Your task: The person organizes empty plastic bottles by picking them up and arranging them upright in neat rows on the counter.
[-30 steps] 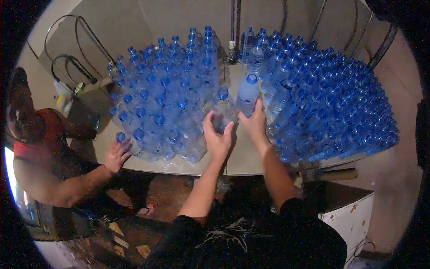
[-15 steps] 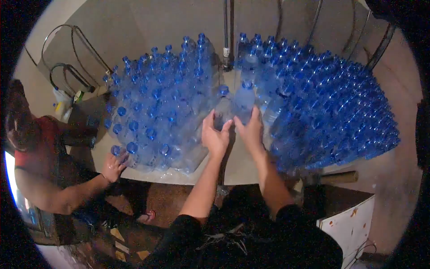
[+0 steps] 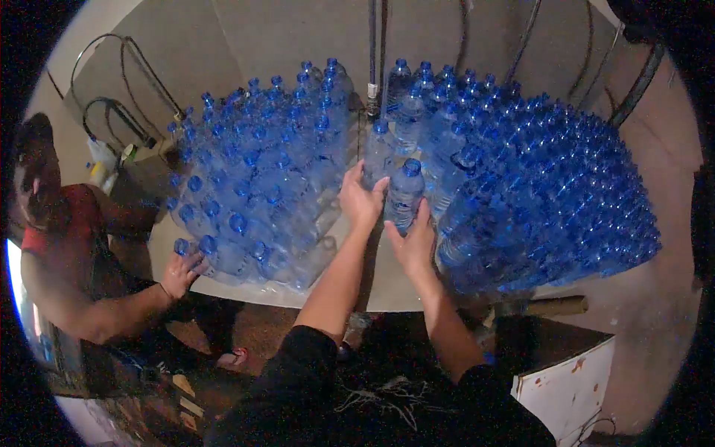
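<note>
My left hand (image 3: 363, 200) is wrapped round the lower part of a clear plastic bottle (image 3: 379, 154) with a blue cap, standing upright in the gap between two masses of bottles. Just to the right, my right hand (image 3: 414, 242) grips another blue-capped plastic bottle (image 3: 405, 197), its thumb and fingers low on the sides. This second bottle is nearer to me and slightly tilted. On the left stands a group of clear capped bottles (image 3: 253, 182). The larger group of bottles (image 3: 551, 186) on the right looks deeper blue and is tightly packed.
Both groups stand on a pale table (image 3: 402, 294) with a curved-looking front edge. At the left, another person's hand (image 3: 179, 276) touches a front bottle. A vertical pipe (image 3: 372, 59) rises behind the gap. A white box (image 3: 566, 384) and a cardboard roll (image 3: 558, 305) are front right.
The bottle in my right hand has come nearer to me, away from the bottles behind it. My left hand has gone slightly farther forward with its bottle. The camera view has shifted a little.
</note>
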A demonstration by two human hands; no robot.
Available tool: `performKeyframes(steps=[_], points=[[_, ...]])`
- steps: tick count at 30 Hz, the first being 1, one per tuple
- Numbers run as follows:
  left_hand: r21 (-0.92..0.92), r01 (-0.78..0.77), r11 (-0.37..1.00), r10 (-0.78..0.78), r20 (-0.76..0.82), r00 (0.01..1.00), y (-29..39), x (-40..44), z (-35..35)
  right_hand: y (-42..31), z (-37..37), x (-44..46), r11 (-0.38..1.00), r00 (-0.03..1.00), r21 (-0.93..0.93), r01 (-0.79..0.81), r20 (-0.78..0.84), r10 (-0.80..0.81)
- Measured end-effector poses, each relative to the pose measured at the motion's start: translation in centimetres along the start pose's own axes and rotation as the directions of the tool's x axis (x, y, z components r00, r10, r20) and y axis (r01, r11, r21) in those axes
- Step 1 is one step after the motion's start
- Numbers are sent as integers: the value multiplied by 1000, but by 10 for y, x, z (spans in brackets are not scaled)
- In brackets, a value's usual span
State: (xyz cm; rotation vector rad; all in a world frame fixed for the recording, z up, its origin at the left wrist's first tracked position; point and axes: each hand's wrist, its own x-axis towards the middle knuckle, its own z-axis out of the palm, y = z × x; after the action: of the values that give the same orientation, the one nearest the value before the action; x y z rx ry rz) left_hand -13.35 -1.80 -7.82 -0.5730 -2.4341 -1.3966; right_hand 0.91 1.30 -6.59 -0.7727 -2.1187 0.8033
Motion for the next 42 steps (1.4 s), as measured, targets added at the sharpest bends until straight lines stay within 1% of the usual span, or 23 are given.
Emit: performKeyframes(steps=[1,4,7,10,13,14,16,19,22,25,26,29,30,32,33,34,36,37,39,40,41,42], points=[[9,-4,1000,4,-24,1000,3,0,-2,-6,-3,1,993,993,-63,99,-59,-103],[-275,27,961,-26,8,1000,13,0,-12,-35,-24,0,986,972,-126,107,-194,-130],[-232,-29,972,15,-62,998,30,-11,-32,-78,-51,0,993,976,110,39,-217,-14],[-40,113,993,-119,-189,975,-5,-29,-4,-107,-64,26,998,980,5,62,-190,-60],[-157,21,987,-40,-123,992,-7,-54,-23,-91,-56,57,973,974,-174,149,-143,-175],[-238,18,971,-42,-95,995,-9,-67,-27,-91,-58,67,971,992,-218,99,-50,-113],[-397,17,918,-36,-41,998,-12,-92,-32,-91,-65,82,947,991,-322,18,129,25],[-365,-24,931,25,-2,1000,7,-110,-78,-103,-76,87,932,984,-354,79,177,-16],[-356,95,930,-18,214,977,5,-128,-112,-105,-76,94,915,968,-387,114,249,-16],[-391,258,884,-117,350,930,14,-138,-150,-106,-71,93,909,968,-399,123,250,-22],[-386,233,892,-76,381,922,8,-138,-155,-110,-68,90,906,970,-390,166,232,-78],[-288,92,953,40,424,905,-4,-141,-170,-134,-62,86,896,948,-344,280,244,-203],[-248,244,937,-74,542,837,-8,-143,-171,-144,-57,86,905,946,-309,293,231,-228],[-323,61,944,122,517,847,-27,-144,-171,-164,-42,96,911,936,-241,334,200,-290],[-359,-30,933,218,496,840,-35,-145,-172,-164,-34,100,904,933,-259,341,213,-290],[-474,67,878,214,514,830,-37,-149,-177,-162,-22,105,896,928,-272,350,227,-294],[-535,155,831,214,563,798,-38,-150,-190,-175,-10,108,888,921,-276,366,242,-305],[-543,190,818,214,595,775,-36,-150,-198,-185,-8,111,885,922,-275,375,209,-325],[-521,166,837,261,648,716,-31,-141,-218,-202,-10,117,881,924,-278,382,139,-357],[-509,156,847,284,681,675,-27,-136,-231,-212,-15,131,855,911,-316,412,114,-397],[-470,117,875,311,731,608,-22,-126,-249,-225,-23,142,823,893,-356,442,85,-443],[-426,64,902,332,782,528,-15,-112,-272,-243,-34,150,815,894,-383,436,76,-442]])
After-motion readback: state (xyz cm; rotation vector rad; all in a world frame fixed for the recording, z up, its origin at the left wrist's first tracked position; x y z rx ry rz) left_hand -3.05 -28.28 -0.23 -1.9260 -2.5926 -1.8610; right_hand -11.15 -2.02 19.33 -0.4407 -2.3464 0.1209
